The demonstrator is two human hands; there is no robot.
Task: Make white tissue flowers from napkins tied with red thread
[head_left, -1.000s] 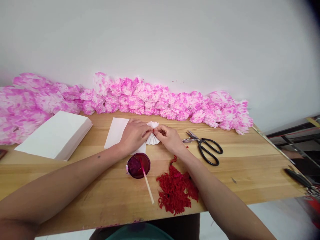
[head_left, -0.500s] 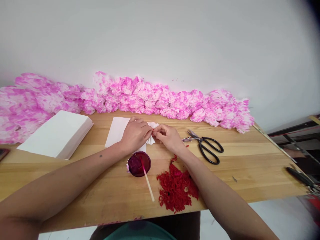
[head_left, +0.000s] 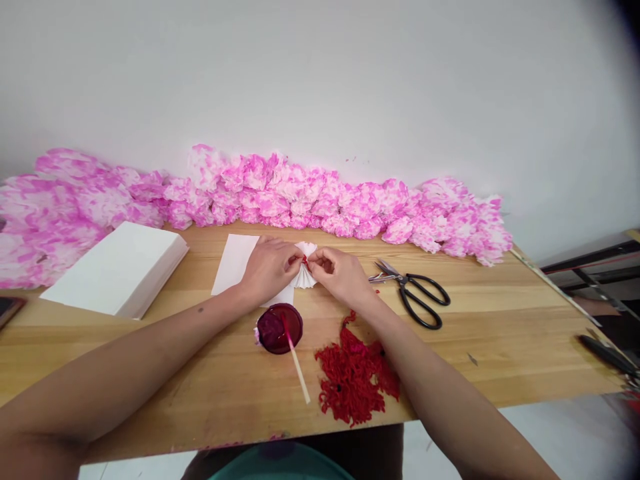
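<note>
A pleated white paper (head_left: pixel 305 279), pinched at its middle with a bit of red yarn (head_left: pixel 305 261), fans out between my hands. My left hand (head_left: pixel 271 265) is closed, thumb and forefinger at the yarn from the left. From the right, my right hand (head_left: pixel 339 270) pinches at the same red yarn. Under my left hand lies a flat white sheet (head_left: pixel 233 265). Nearer me are a round dish of dark red liquid (head_left: pixel 273 330) with a pale stick (head_left: pixel 300 375) in it, and a heap of red yarn (head_left: pixel 353 387).
Black-handled scissors (head_left: pixel 423 293) lie right of my right hand. A thick stack of white paper (head_left: pixel 117 267) is at left. Pink and white paper flowers (head_left: pixel 310 197) line the wall. A dark phone-like object (head_left: pixel 9 308) sits at the left edge, black-handled tools (head_left: pixel 607 353) at far right.
The pleated paper shows more fully, spread above and below the yarn. My fingertips have shifted slightly around the red yarn, and the view has moved a little.
</note>
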